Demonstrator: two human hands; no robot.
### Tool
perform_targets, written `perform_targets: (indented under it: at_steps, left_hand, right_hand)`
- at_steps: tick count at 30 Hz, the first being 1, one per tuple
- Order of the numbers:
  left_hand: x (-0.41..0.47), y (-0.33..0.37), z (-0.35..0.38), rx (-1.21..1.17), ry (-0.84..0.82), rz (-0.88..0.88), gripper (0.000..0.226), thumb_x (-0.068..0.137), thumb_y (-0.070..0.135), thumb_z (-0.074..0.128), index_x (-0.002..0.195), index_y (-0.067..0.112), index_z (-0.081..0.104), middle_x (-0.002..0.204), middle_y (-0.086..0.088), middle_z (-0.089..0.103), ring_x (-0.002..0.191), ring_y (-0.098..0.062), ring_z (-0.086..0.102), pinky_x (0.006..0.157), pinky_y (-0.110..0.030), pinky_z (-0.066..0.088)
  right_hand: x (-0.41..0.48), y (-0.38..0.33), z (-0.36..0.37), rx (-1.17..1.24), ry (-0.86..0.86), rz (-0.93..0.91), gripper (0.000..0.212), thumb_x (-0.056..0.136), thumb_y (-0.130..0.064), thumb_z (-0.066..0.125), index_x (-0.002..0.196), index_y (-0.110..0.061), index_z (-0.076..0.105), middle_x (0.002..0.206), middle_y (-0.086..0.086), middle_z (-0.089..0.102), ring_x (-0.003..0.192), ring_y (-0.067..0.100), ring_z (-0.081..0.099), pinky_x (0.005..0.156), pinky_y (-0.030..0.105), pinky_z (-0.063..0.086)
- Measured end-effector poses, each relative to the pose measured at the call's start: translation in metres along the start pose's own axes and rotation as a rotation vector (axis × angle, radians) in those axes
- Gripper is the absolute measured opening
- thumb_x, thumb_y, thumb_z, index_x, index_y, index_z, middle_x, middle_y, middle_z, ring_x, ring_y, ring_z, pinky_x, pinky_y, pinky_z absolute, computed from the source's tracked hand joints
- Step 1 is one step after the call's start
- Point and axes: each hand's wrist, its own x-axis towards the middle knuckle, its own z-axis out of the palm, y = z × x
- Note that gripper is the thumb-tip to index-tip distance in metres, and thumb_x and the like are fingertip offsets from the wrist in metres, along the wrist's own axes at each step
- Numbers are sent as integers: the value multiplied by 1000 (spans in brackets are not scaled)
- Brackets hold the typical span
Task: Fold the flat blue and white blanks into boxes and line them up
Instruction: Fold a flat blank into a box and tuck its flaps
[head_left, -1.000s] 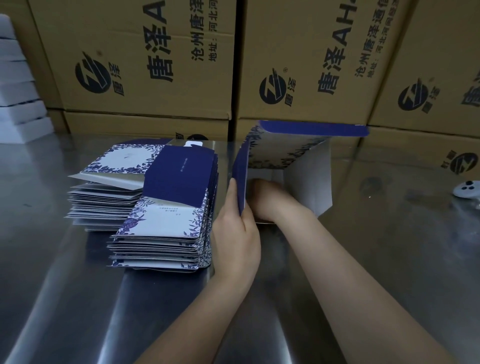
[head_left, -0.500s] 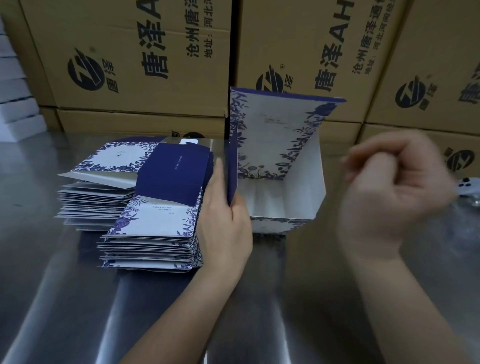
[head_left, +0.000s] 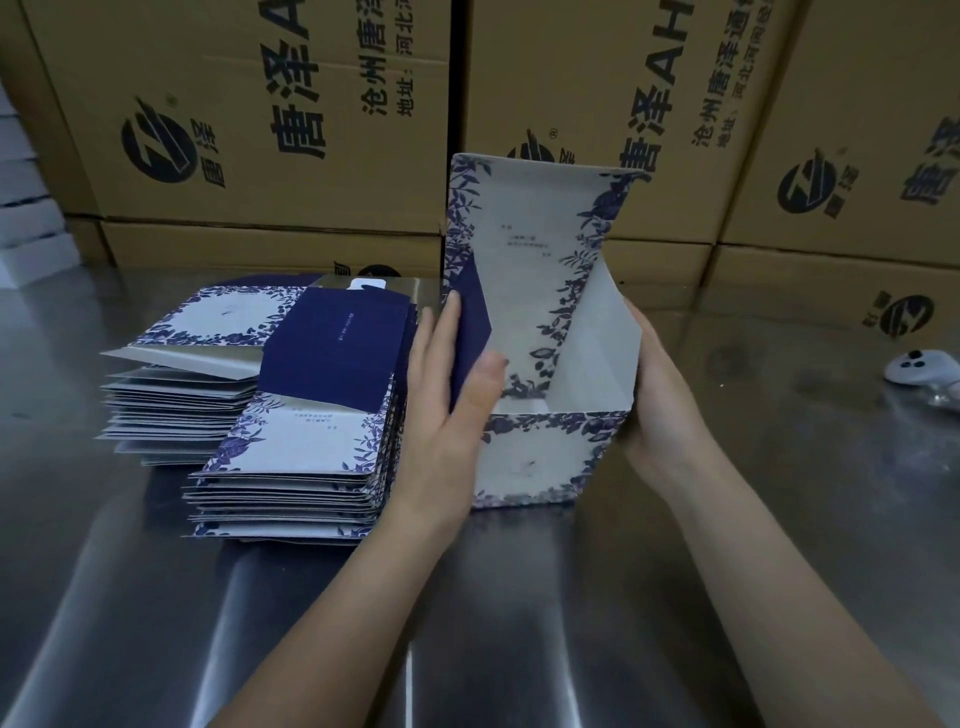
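**Half-folded box held between two hands**

The left grip (head_left: 447, 410) stands on its edge at the left side of the half-folded blue and white cardboard box (head_left: 540, 452). Its fingers are straight and lie along the dark blue outer wall. The thumb comes over the rim to the inside, so this wall is pinched between them. The right grip (head_left: 660, 395) lies with the palm against the outer right wall. Its fingers go behind the white wall and are hidden, so I cannot tell if they curl round it. Both forearms reach forward from below.

The box stands between the two grips on the shiny metal worktop (head_left: 727, 571), open on top, with its tall back flap upright. Just left of the left grip is a near stack of flat blue and white blanks (head_left: 291, 452), and beyond that a second stack (head_left: 171, 374). Beyond both grips stand brown cardboard cartons (head_left: 311, 104). Well to the right of the right grip lies a small white device (head_left: 919, 366).
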Motion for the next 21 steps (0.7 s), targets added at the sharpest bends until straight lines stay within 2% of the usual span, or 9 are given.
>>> perform_targets:
  at_steps: [2,4,9,12,14,15,17,19,21]
  left_hand:
    - [2,2,-3,-122,-18,-31,76,70,91,44,138,56,45,159,17,29,148,-4,24,122,-48,20]
    - [5,4,-6,-177,-28,-58,70,74,89,41,133,54,53,156,12,38,146,-11,31,121,-49,22]
    - [8,6,-8,-171,14,-68,39,89,48,51,122,35,68,141,-2,56,133,-22,50,113,-53,36]
    - [8,7,-8,-222,12,-152,30,82,31,56,107,33,73,143,-6,51,130,-28,52,108,-56,42]
    - [8,7,-7,-225,9,-184,28,78,28,56,99,37,74,145,-2,49,133,-28,50,108,-55,42]
    - [8,6,-7,-234,8,-199,30,77,27,55,99,38,73,142,0,52,130,-25,53,105,-52,47]
    - [10,2,-7,-279,-6,-228,38,77,22,55,108,38,70,125,9,65,106,-15,68,81,-35,59]
    - [12,2,-8,-294,-9,-254,45,80,14,53,114,40,66,99,22,72,84,-8,72,62,-23,56]
    - [16,1,-9,-280,11,-289,52,87,2,49,112,45,63,88,29,71,78,-6,72,57,-21,55]
  right_hand:
    - [-3,-1,-1,33,-25,-13,48,80,-61,58,123,-42,60,122,-14,66,113,8,62,88,31,51]
    - [-5,-3,-1,68,-53,-4,38,75,-63,59,106,-45,70,116,-14,69,108,7,65,79,24,55]
    - [-8,1,2,66,-72,56,35,67,-66,60,87,-41,75,103,-11,73,97,8,69,83,33,48]
    - [-8,2,5,81,-70,50,47,70,-66,64,108,-40,69,115,-7,70,105,14,67,86,37,49]
    - [-7,2,6,64,5,-12,38,83,-57,61,119,-46,59,117,-11,68,106,13,66,84,37,51]
    - [-7,1,5,54,39,-50,28,89,-49,58,116,-50,57,112,-14,68,103,12,67,79,34,53]
    - [-7,-1,4,48,60,-115,24,93,-36,56,111,-51,58,111,-14,68,103,14,67,73,32,53]
    - [-9,-3,5,43,50,-157,28,96,-27,52,111,-49,60,118,-8,66,111,20,63,75,32,52]
    - [-11,-5,7,32,18,-185,34,98,-21,47,111,-48,62,119,-10,65,111,19,63,74,29,54]
